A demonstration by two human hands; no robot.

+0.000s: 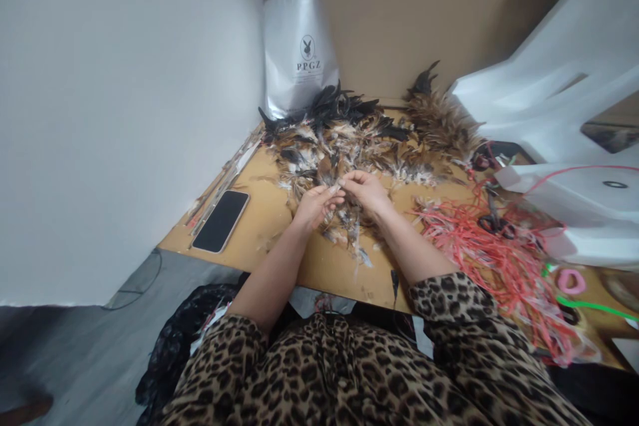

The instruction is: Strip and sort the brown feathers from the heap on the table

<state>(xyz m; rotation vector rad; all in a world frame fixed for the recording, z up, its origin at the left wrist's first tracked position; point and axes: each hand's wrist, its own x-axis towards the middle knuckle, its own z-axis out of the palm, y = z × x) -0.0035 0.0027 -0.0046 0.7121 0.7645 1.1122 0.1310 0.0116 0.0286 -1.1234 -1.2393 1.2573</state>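
My left hand (318, 205) and my right hand (365, 190) meet over the near side of a feather pile. Fingers of both hands are pinched together around a brown feather (327, 172), whose upper part sticks up beyond the fingertips. Its lower end is hidden by my fingers. Behind and around my hands lies a heap of loose feathers (344, 140), brown, white and black. Small feather scraps (357, 239) lie on the table just below my hands.
A phone (220, 221) lies at the table's left. A silver bag (299, 46) stands behind the feathers. Brown feathers (439, 123) are bunched at the back right. Red strips (474, 239) with black scissors (494, 219) on them lie right, beside a white machine (589, 213). A white wall (124, 113) borders the left.
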